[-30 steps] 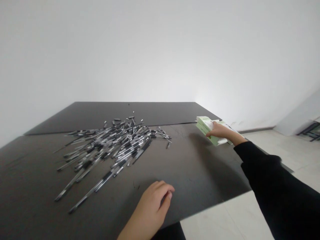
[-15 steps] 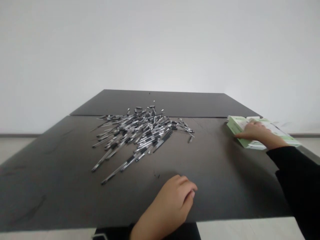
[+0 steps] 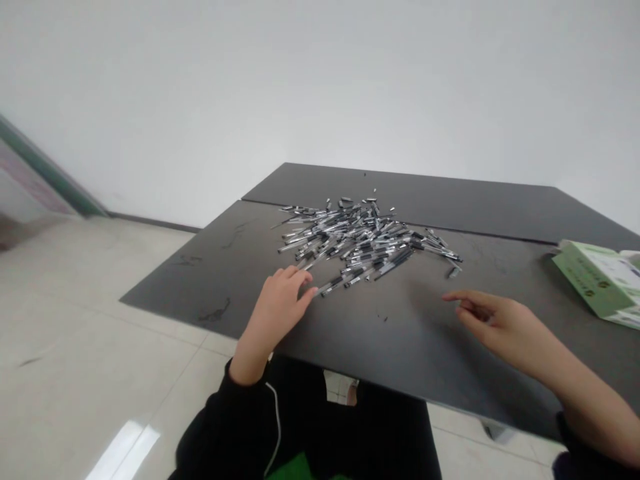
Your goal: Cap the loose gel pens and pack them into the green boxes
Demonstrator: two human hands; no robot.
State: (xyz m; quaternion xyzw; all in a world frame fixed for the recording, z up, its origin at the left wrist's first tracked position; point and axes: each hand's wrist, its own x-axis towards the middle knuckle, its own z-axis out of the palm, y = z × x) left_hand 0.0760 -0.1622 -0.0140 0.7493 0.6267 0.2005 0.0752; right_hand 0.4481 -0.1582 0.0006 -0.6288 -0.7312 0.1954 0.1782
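The left hand [image 3: 277,313], fingers loosely spread and empty, rests just beside a heaped pile of slim black-and-clear pens [image 3: 363,243] mid-frame on the dark tabletop [image 3: 400,347]. The open right hand [image 3: 505,327] holds nothing. Nothing is gripped yet; the next move seems to call for a fingertip pinch on one pen.
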